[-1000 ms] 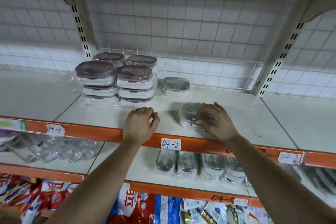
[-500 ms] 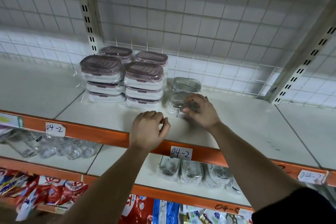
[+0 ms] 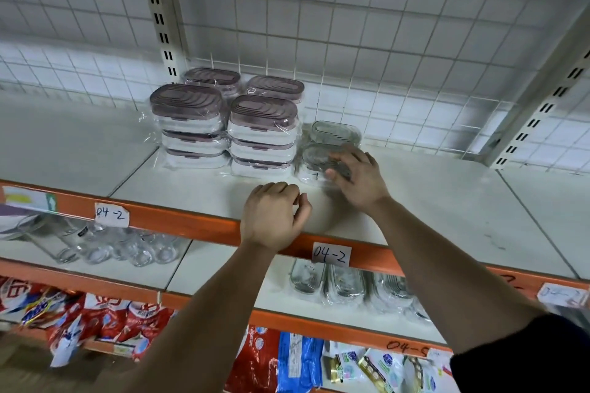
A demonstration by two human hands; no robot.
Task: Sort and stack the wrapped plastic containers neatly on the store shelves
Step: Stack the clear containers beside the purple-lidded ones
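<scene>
Several wrapped containers with mauve lids (image 3: 262, 134) stand stacked in four piles at the back left of the white upper shelf (image 3: 447, 201). Right of them sits a clear wrapped container (image 3: 335, 131) against the wire back. A second clear wrapped container (image 3: 314, 159) lies directly in front of it, and my right hand (image 3: 357, 179) rests on its top with fingers over the lid. My left hand (image 3: 274, 214) is loosely curled, holding nothing, at the shelf's orange front edge.
The orange edge carries paper labels (image 3: 329, 254) reading 04-2. The shelf below holds glass jars (image 3: 127, 249) at the left and more clear wrapped containers (image 3: 344, 284) at the middle. Snack bags (image 3: 111, 319) hang lower. A slotted upright (image 3: 159, 19) stands behind the stacks.
My right hand has slid the clear container from the shelf's front middle back and left, up against the other clear one beside the mauve stacks. My left hand has stayed at the edge.
</scene>
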